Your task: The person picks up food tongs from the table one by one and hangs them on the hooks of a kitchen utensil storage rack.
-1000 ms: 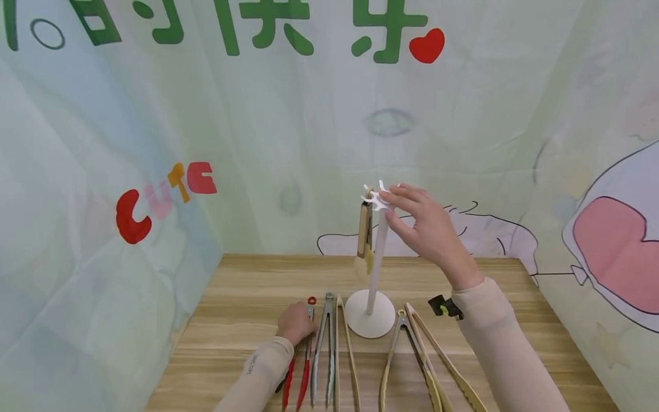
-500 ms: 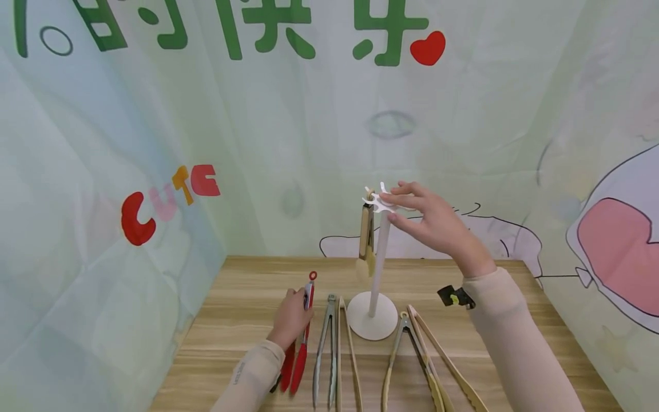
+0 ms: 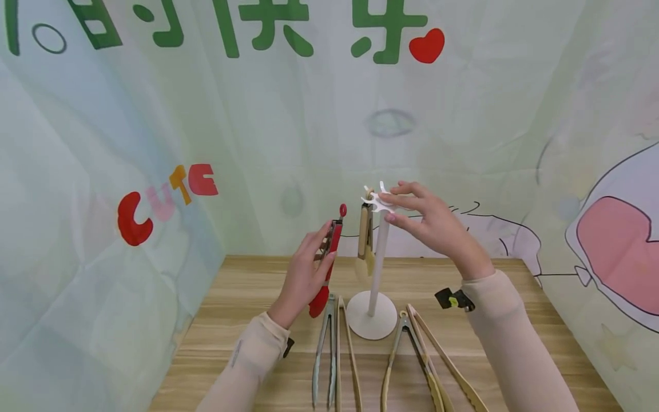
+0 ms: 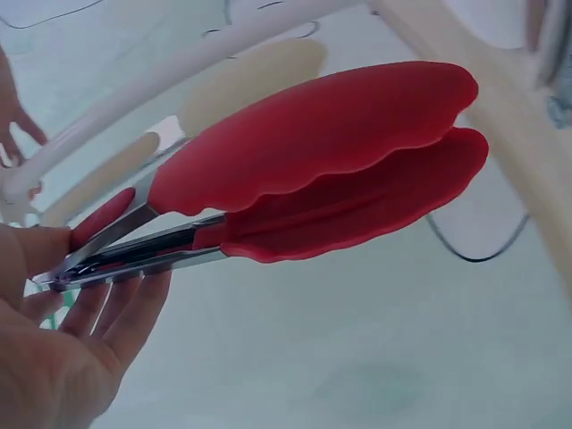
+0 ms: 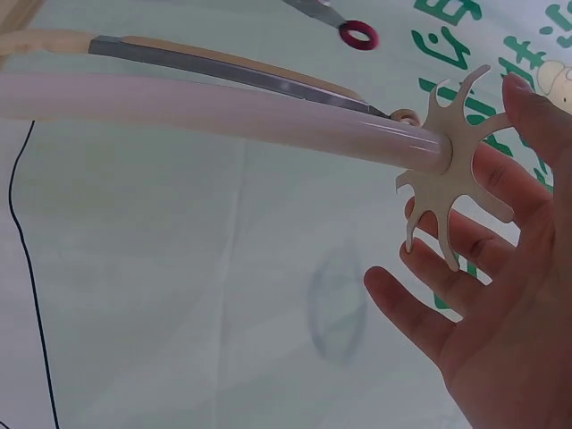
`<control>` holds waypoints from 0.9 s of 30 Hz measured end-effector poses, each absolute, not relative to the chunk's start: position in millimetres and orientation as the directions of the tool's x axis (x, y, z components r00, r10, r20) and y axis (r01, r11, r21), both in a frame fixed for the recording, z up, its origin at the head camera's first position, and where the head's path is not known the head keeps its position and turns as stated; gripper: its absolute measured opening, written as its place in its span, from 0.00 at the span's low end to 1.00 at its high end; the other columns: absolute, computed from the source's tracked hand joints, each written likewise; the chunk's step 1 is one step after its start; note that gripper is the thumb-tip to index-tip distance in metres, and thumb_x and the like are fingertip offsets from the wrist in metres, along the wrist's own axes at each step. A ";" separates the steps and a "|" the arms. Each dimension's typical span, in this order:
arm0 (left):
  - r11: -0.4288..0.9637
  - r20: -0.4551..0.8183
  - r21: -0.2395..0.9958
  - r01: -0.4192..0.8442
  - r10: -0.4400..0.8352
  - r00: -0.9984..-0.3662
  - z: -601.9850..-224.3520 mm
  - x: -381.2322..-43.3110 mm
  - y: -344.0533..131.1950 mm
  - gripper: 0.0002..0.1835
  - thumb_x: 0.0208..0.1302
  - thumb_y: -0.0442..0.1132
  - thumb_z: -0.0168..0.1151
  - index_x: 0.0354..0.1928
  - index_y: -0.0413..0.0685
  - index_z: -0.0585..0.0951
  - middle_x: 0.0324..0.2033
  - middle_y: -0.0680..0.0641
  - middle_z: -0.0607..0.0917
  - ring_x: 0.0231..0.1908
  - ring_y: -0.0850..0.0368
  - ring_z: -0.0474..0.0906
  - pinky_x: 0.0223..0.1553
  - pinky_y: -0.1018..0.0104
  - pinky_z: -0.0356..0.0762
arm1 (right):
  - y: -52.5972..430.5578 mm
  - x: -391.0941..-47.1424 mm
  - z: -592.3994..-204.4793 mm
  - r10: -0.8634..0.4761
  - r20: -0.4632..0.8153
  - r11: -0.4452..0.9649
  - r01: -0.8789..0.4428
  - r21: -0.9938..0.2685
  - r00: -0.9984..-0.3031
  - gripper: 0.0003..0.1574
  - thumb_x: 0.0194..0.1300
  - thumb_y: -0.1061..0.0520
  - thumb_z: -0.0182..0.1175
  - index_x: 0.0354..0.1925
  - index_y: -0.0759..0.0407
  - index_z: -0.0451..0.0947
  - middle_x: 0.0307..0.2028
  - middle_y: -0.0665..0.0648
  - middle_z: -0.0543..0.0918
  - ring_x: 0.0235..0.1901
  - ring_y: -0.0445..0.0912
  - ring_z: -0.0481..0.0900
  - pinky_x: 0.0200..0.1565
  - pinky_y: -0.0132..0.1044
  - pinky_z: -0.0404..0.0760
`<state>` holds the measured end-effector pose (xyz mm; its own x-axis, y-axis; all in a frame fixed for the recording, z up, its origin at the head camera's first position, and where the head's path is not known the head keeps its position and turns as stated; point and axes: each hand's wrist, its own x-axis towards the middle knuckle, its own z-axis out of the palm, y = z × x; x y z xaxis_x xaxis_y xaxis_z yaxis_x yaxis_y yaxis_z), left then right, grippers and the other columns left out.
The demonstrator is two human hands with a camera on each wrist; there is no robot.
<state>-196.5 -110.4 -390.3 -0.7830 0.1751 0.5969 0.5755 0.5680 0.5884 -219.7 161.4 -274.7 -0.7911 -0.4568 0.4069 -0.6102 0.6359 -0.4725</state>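
Note:
My left hand (image 3: 305, 274) grips red-tipped tongs (image 3: 332, 254) by their metal and red handle, with thumb on one side and fingers on the other. They hang clear of the table, ring up and scalloped red heads (image 4: 331, 134) down, just left of a white stand. On the stand's hooked top (image 3: 378, 201) rests my right hand (image 3: 435, 220), its fingers spread and fairly straight over the hooks (image 5: 456, 174), the thumb near the edge. Another pair of tongs (image 3: 364, 234), beige and dark, hangs by its ring from a left hook.
Grey tongs (image 3: 324, 349) and wooden tongs (image 3: 350, 355) lie left of the stand's round white base (image 3: 372, 329). Beige-tipped tongs (image 3: 393, 355) and more wooden tongs (image 3: 453, 366) lie right of it. A printed curtain (image 3: 288, 143) stands behind the wooden table (image 3: 247, 274).
My left hand has lifted the red tongs off the table, moving up and right toward the stand's top. My right hand stays at the hooks with little movement.

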 end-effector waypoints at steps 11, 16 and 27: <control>0.483 0.668 0.546 0.685 0.243 -0.704 -355.1 -195.5 -93.0 0.35 0.68 0.32 0.60 0.75 0.56 0.63 0.56 0.42 0.78 0.49 0.50 0.80 0.48 0.60 0.85 | 159.8 -217.7 -275.4 -0.439 0.421 0.625 -0.606 -0.491 -0.794 0.30 0.68 0.41 0.60 0.67 0.40 0.73 0.66 0.54 0.72 0.76 0.52 0.57 0.68 0.64 0.63; 0.483 0.664 0.543 0.687 0.255 -0.703 -356.4 -198.0 -89.6 0.35 0.68 0.32 0.61 0.75 0.54 0.63 0.55 0.42 0.78 0.49 0.50 0.80 0.47 0.60 0.85 | 159.7 -216.7 -275.8 -0.434 0.415 0.628 -0.599 -0.498 -0.800 0.30 0.69 0.41 0.60 0.67 0.39 0.72 0.67 0.55 0.71 0.76 0.52 0.57 0.68 0.64 0.63; 0.461 0.620 0.600 0.654 0.249 -0.744 -366.2 -200.9 -79.0 0.37 0.67 0.32 0.62 0.75 0.60 0.62 0.57 0.44 0.77 0.48 0.49 0.81 0.47 0.59 0.86 | 160.3 -216.8 -277.7 -0.425 0.420 0.621 -0.596 -0.509 -0.802 0.30 0.69 0.40 0.59 0.67 0.39 0.72 0.68 0.54 0.70 0.76 0.51 0.56 0.68 0.65 0.63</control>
<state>-200.9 -79.0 -366.2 -0.7444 0.2492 0.6195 0.6537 0.4615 0.5998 -216.8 160.3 -277.7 -0.8017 -0.4255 0.4198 -0.5961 0.6207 -0.5092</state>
